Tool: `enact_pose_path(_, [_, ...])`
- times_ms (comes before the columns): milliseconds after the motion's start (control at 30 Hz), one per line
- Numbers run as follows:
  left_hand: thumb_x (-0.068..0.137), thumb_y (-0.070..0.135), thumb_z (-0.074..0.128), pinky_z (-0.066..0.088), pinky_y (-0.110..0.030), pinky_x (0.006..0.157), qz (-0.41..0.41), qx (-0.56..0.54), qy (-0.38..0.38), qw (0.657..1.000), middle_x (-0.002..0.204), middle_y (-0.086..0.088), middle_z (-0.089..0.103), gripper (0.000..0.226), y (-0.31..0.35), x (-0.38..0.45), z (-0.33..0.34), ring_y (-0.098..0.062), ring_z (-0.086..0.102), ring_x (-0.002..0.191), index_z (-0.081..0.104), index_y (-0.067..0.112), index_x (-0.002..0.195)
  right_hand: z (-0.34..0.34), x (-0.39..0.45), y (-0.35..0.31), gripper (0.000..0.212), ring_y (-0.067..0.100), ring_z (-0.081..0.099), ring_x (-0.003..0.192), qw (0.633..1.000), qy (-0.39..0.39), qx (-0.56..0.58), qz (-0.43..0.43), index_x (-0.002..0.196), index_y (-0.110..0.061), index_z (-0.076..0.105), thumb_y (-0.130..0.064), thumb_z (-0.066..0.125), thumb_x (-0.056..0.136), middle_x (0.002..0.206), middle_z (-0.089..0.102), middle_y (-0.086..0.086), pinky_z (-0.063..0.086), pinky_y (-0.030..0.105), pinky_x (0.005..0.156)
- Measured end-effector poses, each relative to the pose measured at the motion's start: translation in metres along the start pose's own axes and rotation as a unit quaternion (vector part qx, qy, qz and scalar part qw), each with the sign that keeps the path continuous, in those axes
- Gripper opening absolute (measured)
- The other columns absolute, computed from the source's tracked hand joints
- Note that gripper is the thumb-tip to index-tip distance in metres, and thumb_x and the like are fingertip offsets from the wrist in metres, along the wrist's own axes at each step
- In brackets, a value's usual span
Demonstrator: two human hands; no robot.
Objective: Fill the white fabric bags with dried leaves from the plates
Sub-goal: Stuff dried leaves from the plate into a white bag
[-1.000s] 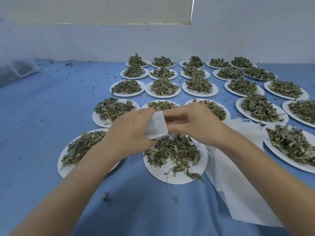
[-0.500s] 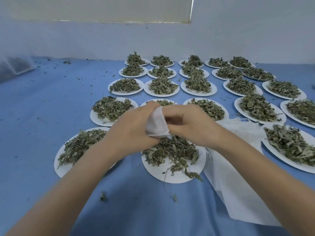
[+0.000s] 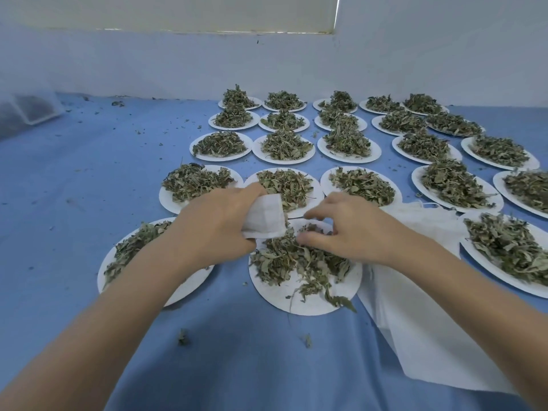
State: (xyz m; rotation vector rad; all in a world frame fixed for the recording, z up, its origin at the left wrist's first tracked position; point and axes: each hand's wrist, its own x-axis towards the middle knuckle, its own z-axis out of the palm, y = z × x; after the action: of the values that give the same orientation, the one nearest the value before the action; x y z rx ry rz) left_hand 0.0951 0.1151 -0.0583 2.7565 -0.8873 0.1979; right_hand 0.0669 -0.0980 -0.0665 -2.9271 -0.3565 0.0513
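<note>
Blue tabletop covered in cloth-like sheet, reaching far edge at white wall. Pale panel on upper wall, vertical edge toward right. Translucent container at far left corner, dark contents inside, blurred. Small crumbs scattered over left half and near edge.

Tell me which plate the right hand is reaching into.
The nearest middle plate, directly under the right hand; its leaves are spread thin with bare rim showing, unlike the heaped plates.
</note>
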Motion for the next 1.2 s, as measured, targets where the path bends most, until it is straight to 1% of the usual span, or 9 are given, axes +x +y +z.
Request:
enact_pose_path(100, [0.073,0.023,0.067,0.046,-0.034,0.066,0.007,0.005,-0.009,1.000,0.087,0.006,0.051,0.055,0.001,0.004,0.003,-0.020,0.048,0.081,0.042,0.025,0.121,0.006,0.000,-0.005,0.064,0.020,0.058,0.089,0.997,-0.062,-0.041,0.021,0.113,-0.017,0.062,-0.068,0.050,0.078,0.102,0.057,0.003,0.050,0.038,0.081])
enact_pose_path(167, [0.072,0.024,0.068,0.045,-0.033,0.065,0.005,0.005,-0.014,1.000,0.091,0.004,0.053,0.056,0.000,0.006,0.005,-0.020,0.049,0.082,0.042,0.025,0.122,0.009,0.001,-0.006,0.054,0.019,0.058,0.084,0.996,-0.070,-0.050,0.011,0.108,-0.015,0.063,-0.061,0.055,0.082,0.092,0.059,0.003,0.050,0.037,0.078])
enact_pose_path(300, [0.072,0.025,0.068,0.047,-0.035,0.067,0.000,0.009,-0.023,1.000,0.093,0.004,0.056,0.054,-0.001,0.008,0.008,-0.020,0.050,0.083,0.043,0.026,0.120,0.015,0.004,-0.005,0.036,0.018,0.059,0.091,0.997,-0.062,-0.037,-0.002,0.113,-0.017,0.065,-0.043,0.057,0.089,0.099,0.065,0.002,0.048,0.029,0.077])
enact_pose_path(400, [0.071,0.026,0.067,0.047,-0.034,0.066,-0.009,0.010,-0.037,0.999,0.089,0.005,0.054,0.049,-0.004,0.007,0.011,-0.019,0.048,0.081,0.044,0.025,0.114,0.017,0.003,-0.002,0.027,0.014,0.060,0.093,0.999,-0.039,-0.003,-0.021,0.111,-0.021,0.068,-0.034,0.060,0.090,0.104,0.068,-0.002,0.041,0.020,0.075])
enact_pose_path(533, [0.071,0.028,0.068,0.048,-0.036,0.068,-0.016,0.009,-0.051,0.999,0.086,0.006,0.051,0.049,-0.007,0.006,0.013,-0.018,0.046,0.080,0.044,0.025,0.114,0.012,0.001,0.000,0.018,0.010,0.061,0.087,0.998,0.005,0.039,-0.041,0.102,-0.020,0.073,-0.027,0.062,0.089,0.099,0.070,-0.003,0.041,0.016,0.077])
enact_pose_path(700, [0.071,0.028,0.069,0.047,-0.032,0.065,-0.018,0.002,-0.044,0.999,0.086,0.005,0.054,0.046,-0.008,0.006,0.011,-0.018,0.049,0.079,0.046,0.026,0.110,-0.009,-0.007,-0.001,0.016,0.006,0.058,0.078,0.988,0.104,0.087,-0.068,0.097,-0.020,0.075,-0.026,0.067,0.084,0.093,0.069,-0.004,0.039,0.011,0.077])
enact_pose_path(933, [0.068,0.030,0.069,0.043,-0.030,0.057,-0.012,0.002,-0.018,1.000,0.080,0.007,0.053,0.045,-0.002,0.004,0.011,-0.017,0.049,0.074,0.047,0.025,0.107,-0.019,-0.007,-0.020,0.024,0.014,0.059,0.098,0.989,0.105,0.033,-0.099,0.112,-0.021,0.069,-0.027,0.056,0.093,0.109,0.061,-0.002,0.041,0.027,0.092])
enact_pose_path(1067, [0.066,0.031,0.068,0.048,-0.035,0.063,0.010,-0.017,0.005,1.000,0.083,0.007,0.055,0.049,0.004,0.004,0.014,-0.020,0.053,0.075,0.047,0.026,0.110,-0.013,-0.001,-0.029,0.019,0.017,0.060,0.089,0.978,0.145,0.045,-0.142,0.099,-0.010,0.074,-0.017,0.059,0.090,0.098,0.065,0.005,0.042,0.029,0.082])
enact_pose_path(1200, [0.072,0.032,0.066,0.041,-0.030,0.054,0.020,-0.055,0.033,0.998,0.067,0.011,0.044,0.031,0.008,0.002,0.018,-0.015,0.048,0.065,0.038,0.029,0.083,-0.010,0.005,-0.034,0.008,0.014,0.060,0.070,0.959,0.185,0.113,-0.184,0.084,-0.007,0.076,-0.006,0.071,0.078,0.082,0.071,0.008,0.044,0.028,0.068])
